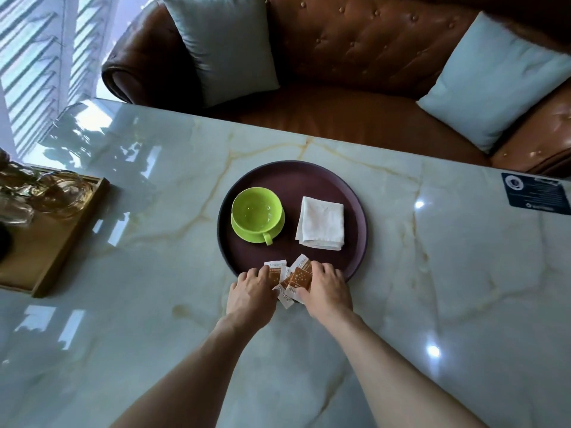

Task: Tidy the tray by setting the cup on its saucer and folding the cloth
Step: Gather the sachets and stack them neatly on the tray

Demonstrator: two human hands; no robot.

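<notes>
A round dark purple tray (309, 174) lies on the marble table. On its left half a green cup (256, 213) stands on a green saucer (279, 225), handle toward me. A white cloth (321, 222) lies folded into a square on the tray's right half. At the tray's near rim several orange-and-white sachets (292, 278) lie fanned out, partly over the edge. My left hand (251, 293) has its curled fingers on the left sachets. My right hand (327, 290) holds the right sachets with curled fingers.
A wooden tray (61, 242) with glassware stands at the table's left edge. A dark card (536, 193) lies at the far right. Beyond the table is a brown leather sofa (355, 57) with two pale cushions.
</notes>
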